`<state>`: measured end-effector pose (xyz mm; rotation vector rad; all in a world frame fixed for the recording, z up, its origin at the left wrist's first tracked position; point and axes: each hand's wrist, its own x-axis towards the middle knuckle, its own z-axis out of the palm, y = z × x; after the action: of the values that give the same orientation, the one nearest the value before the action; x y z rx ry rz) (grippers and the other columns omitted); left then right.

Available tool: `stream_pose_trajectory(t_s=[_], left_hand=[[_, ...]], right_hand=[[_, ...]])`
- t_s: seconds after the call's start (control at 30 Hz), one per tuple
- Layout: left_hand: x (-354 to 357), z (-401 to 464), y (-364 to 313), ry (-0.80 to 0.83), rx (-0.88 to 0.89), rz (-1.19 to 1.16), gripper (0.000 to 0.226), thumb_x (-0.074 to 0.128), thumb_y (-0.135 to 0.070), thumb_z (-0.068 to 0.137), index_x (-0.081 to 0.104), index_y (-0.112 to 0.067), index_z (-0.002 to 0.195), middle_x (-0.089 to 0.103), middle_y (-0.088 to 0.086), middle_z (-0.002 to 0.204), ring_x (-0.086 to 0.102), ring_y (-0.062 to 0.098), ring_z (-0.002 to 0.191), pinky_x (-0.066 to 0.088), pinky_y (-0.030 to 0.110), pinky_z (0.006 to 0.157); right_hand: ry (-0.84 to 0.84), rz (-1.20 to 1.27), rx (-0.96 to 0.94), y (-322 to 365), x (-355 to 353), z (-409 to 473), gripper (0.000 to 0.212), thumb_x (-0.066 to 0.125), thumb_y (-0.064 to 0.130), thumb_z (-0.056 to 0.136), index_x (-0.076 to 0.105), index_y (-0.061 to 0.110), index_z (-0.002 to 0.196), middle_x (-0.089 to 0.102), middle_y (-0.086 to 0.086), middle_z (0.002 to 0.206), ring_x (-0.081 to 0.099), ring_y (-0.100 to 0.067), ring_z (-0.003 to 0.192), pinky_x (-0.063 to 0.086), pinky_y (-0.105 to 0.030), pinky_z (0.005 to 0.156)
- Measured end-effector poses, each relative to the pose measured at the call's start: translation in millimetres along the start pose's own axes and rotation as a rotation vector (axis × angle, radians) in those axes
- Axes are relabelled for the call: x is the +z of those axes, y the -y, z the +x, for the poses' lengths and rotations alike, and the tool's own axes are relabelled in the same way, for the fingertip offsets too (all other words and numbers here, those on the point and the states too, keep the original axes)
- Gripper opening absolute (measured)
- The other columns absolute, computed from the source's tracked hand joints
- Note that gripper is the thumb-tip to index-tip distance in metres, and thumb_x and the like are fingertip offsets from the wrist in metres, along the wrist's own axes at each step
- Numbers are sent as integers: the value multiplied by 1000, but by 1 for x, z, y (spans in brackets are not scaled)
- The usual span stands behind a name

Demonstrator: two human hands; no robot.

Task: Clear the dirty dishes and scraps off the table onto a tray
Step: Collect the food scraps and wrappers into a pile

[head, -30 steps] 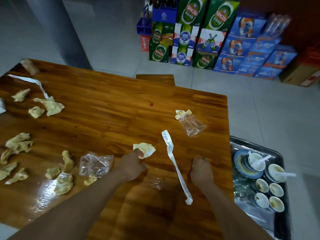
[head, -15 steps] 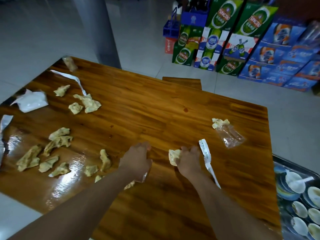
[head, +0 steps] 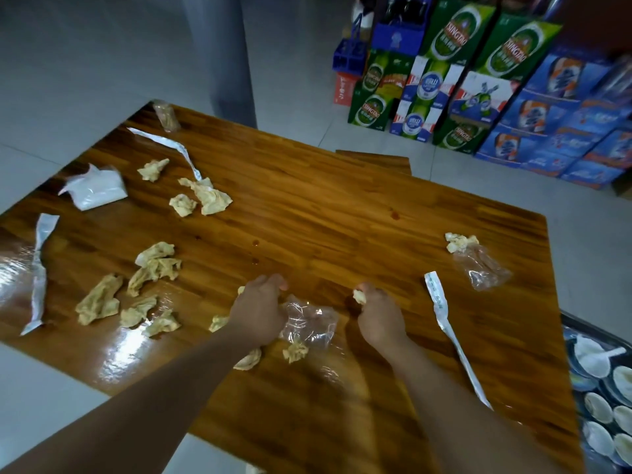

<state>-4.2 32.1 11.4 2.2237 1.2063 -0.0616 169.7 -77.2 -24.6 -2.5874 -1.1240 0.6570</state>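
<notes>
Here, a glossy wooden table (head: 307,213) strewn with crumpled napkins (head: 205,200); left hand (head: 258,314) grasping a plastic wrapper (head: 309,321), right hand (head: 379,314) clenched on a napkin scrap (head: 359,297), bare centre, tray (head: 569,323) at right edge

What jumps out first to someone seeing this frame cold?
Two bare hands at the near middle of the wooden table: the left hand on a clear plastic bag, the right hand closed on a crumpled napkin. Used napkins litter the table's left half. Stacked beer cartons stand on the floor behind, and a tray of dishes sits at the right edge.
</notes>
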Motion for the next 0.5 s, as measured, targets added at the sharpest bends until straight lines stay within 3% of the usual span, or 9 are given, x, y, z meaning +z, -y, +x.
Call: stream_pose_trajectory(t_s=[0.23,0.37,0.5], left_hand=[[-7,-14,32,44,-30,17,48,65,-15,82,47,-22,126,50,5,127,53,25,114,49,37,89],[9,-4,16,47,90,64,53,66,-22,82,45,-22,130,47,5,127,47,25,120,47,36,94],[28,14,-5,74,144,263,60,64,-39,85,39,-25,138,39,2,138,37,22,128,37,38,101]], right_hand=[[-33,12,33,35,0,-24,31,53,25,93,50,17,123,62,-10,116,60,-31,104,50,-38,80],[-59,3,85,30,-3,-31,31,52,23,94,50,16,124,62,-10,117,60,-30,105,50,-38,82],[-67,-10,111,8,-11,-30,28,52,19,94,51,12,120,62,-11,114,60,-29,104,47,-33,77]])
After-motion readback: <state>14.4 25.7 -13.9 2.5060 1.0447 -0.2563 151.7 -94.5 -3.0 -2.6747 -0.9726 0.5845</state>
